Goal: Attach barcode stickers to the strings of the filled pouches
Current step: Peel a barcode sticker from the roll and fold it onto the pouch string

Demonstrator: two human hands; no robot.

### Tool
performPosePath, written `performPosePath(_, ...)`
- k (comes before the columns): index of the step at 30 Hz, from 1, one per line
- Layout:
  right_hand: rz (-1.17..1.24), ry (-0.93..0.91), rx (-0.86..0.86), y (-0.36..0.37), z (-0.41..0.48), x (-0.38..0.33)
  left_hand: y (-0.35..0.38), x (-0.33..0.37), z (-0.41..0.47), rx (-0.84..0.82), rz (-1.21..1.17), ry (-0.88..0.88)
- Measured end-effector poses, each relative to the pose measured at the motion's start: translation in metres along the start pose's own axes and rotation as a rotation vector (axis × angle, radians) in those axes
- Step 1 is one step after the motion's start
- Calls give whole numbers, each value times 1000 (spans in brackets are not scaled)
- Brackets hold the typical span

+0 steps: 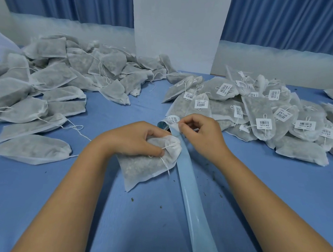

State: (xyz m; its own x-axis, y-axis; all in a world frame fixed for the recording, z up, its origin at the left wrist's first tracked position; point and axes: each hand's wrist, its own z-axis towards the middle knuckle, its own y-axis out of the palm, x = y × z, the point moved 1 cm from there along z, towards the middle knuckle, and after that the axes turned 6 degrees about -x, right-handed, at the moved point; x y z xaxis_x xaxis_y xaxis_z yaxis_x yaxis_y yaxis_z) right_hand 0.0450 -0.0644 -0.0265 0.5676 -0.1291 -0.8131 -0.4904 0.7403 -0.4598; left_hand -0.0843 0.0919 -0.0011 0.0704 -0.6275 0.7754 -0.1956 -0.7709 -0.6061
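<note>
— The left hand (141, 140) grips the filled pouch (143, 167) by its neck, near centre of the worktop (117, 220).
— And the right hand (200, 135) pinches a barcode sticker (173, 119) at the far end of the backing strip (192, 195).

untagged pouches (47, 83) piled left, tagged pouches (260, 112) right, backing strip (192, 195) between, on table (274, 191)

White pouches (145, 163), blue table (155, 222), striped curtains (285, 22)
</note>
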Motion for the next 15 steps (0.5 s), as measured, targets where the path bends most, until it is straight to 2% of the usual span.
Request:
performPosePath(5, 25, 67, 30, -2, 2, 2, 0, -1, 0, -23, -19, -20)
performPosePath(15, 50, 66, 50, -4, 1, -2, -2, -3, 0, -15, -37, -30)
